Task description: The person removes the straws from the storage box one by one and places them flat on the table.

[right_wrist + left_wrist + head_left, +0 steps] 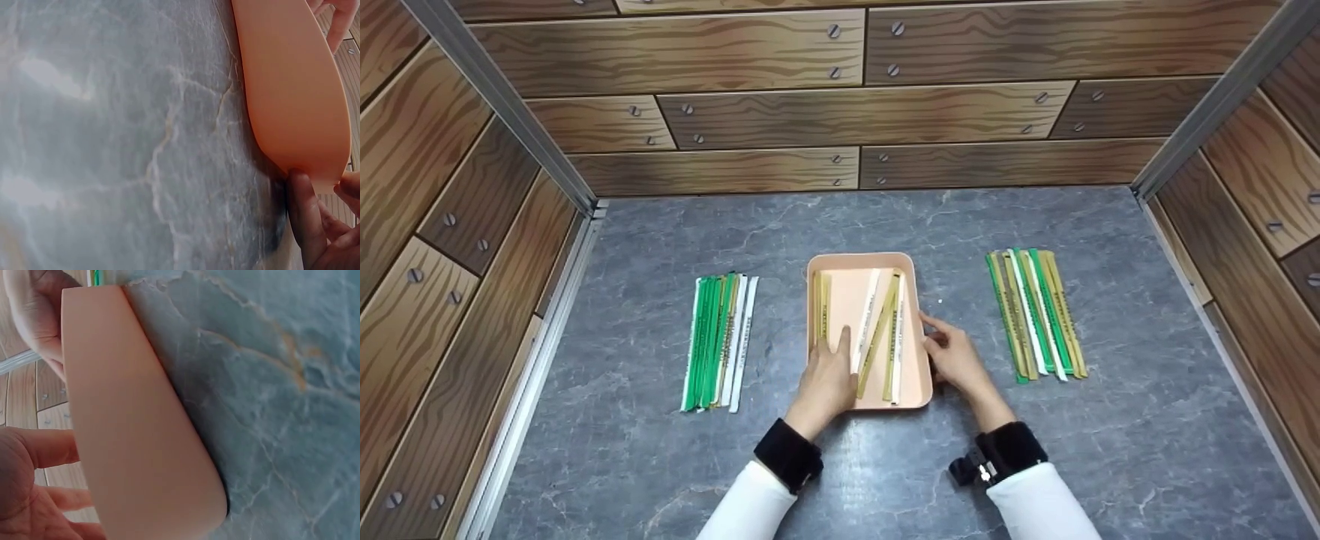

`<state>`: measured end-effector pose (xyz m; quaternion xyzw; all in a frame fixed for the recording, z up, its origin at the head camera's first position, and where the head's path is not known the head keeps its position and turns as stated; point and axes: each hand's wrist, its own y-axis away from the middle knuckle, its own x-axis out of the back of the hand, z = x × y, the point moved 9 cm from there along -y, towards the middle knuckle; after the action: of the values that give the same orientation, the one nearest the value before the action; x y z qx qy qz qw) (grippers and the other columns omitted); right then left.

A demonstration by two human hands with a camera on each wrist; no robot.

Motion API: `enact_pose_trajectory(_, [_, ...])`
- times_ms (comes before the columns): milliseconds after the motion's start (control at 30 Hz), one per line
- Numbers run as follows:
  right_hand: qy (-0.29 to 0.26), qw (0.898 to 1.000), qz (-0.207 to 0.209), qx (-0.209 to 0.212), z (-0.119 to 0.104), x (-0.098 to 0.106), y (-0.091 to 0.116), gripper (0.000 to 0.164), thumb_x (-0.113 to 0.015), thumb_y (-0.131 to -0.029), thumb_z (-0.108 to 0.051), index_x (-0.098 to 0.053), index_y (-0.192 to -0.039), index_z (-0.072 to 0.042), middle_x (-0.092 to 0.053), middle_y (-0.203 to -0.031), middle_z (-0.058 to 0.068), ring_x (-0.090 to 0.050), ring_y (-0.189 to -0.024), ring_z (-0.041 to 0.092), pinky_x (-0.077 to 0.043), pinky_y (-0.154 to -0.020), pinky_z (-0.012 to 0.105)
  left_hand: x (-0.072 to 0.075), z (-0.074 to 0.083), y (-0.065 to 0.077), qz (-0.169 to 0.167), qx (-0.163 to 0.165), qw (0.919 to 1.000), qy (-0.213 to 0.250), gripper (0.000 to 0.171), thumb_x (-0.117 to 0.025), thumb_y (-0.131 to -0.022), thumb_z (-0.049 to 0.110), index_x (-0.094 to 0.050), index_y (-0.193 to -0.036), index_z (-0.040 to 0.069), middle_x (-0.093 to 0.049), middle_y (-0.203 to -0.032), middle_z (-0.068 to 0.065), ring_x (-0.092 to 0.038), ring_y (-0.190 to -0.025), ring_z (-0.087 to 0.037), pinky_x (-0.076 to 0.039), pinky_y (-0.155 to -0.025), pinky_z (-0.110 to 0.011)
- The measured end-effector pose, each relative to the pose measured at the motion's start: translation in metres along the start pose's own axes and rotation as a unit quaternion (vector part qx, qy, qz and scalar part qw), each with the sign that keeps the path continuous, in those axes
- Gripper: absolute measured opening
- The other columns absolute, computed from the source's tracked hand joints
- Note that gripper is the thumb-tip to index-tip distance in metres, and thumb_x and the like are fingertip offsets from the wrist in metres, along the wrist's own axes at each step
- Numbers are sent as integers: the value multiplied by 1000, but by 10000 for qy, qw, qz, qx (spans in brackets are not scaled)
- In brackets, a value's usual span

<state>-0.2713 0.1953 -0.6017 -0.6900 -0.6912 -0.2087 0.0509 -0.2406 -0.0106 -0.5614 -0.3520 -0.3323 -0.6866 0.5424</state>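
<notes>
A shallow peach-coloured tray (877, 262) with rounded corners sits mid-table, holding several slim wrapped sticks (890, 322) in gold and white with printed lettering. My left hand (826, 381) reaches over its near left part, fingers extended into the tray beside the gold sticks. From the left wrist, the tray's outer wall (135, 416) partly covers that hand's straight fingers (56, 449). At the tray's right side, my right hand (960, 358) grips the wall with thumb and fingers. In the right wrist view, one fingertip (299, 183) presses low on the wall and another digit meets the rim.
Left of the tray lies a row of green, gold and white wrapped sticks (712, 345). A similar mixed bundle (1037, 315) lies to the right. Wood-patterned panels (735, 120) with metal corner rails (510, 97) enclose the grey marbled tabletop (885, 480) at the back and sides.
</notes>
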Motion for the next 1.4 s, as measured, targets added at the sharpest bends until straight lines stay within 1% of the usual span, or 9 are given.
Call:
enact_pose_trajectory(67, [49, 10000, -11, -14, 0, 0, 0, 48, -55, -98, -5, -50, -145, -13, -65, -109, 24, -66, -70, 26, -53, -41, 36, -4, -1, -1, -107, 52, 9998, -161, 76, -72, -83, 7, -37, -150, 3, -44, -130, -40, -50, -117, -49, -50, -89, -55])
enact_pose_trajectory(167, [55, 10000, -3, -35, 0, 0, 0, 48, -55, -98, -5, -51, -145, -14, -65, -109, 24, -66, -70, 26, -53, -42, 36, -7, 1, -3, -62, -113, 9986, -503, 71, -73, -81, 4, -45, -145, 2, -51, -125, -35, -56, -107, -46, -54, -81, -52])
enact_pose_trajectory(333, [39, 10000, 27, -24, 0, 1, 0, 48, -55, -98, -4, -50, -145, -14, -65, -107, 24, -66, -70, 28, -54, -43, 38, -5, 9, -4, 520, -859, 9872, -1238, 57, -72, -72, -6, -61, -128, 0, -62, -116, -22, -59, -94, -38, -53, -78, -44])
enact_pose_trajectory(467, [73, 10000, 11, -27, 0, 0, 0, 48, -55, -98, -4, -50, -145, -13, -65, -108, 24, -66, -69, 27, -54, -43, 38, -3, 11, -4, 835, -1159, 9800, -1386, 45, -67, -74, -9, -65, -117, 0, -65, -106, -18, -58, -88, -36, -52, -77, -42])
enact_pose_trajectory(667, [17, 10000, 40, -8, 0, 0, 0, 48, -56, -98, -4, -51, -144, -13, -65, -110, 26, -67, -71, 28, -54, -43, 38, -2, 9, -6, 934, -1117, 9802, -1340, 38, -67, -72, -11, -66, -109, -1, -62, -99, -19, -57, -85, -34, -53, -74, -42])
enact_pose_trajectory(833, [13, 9999, 60, 107, -1, 0, 0, 47, -56, -97, -3, -51, -144, -11, -65, -109, 26, -67, -75, 30, -54, -42, 38, -3, 6, -9, 870, -940, 9828, -1330, 34, -69, -68, -12, -67, -102, -5, -58, -97, -16, -57, -85, -31, -54, -75, -40])
enact_pose_trajectory(1067, [-63, 9996, 108, 242, -4, 1, 0, 47, -56, -97, -1, -52, -143, -9, -66, -104, 25, -67, -75, 29, -54, -42, 38, -1, 2, -12, 799, -732, 9870, -1183, 16, -65, -76, -13, -69, -90, -7, -57, -94, -14, -61, -81, -31, -56, -69, -40])
enact_pose_trajectory(1233, [87, 9996, 123, 231, -4, 1, 0, 47, -57, -97, -3, -53, -143, -11, -67, -103, 24, -66, -70, 28, -52, -39, 37, -1, 1, -13, 832, -762, 9844, -1349, 15, -66, -72, -14, -69, -86, -8, -57, -87, -15, -62, -75, -29, -56, -68, -37])
enact_pose_trajectory(1400, [186, 9994, 131, 263, -4, 0, 0, 47, -57, -97, -3, -53, -142, -11, -66, -107, 26, -67, -72, 29, -51, -38, 37, 0, 1, -12, 954, -840, 9803, -1511, 15, -67, -70, -11, -70, -84, -7, -58, -79, -17, -62, -69, -29, -56, -65, -37])
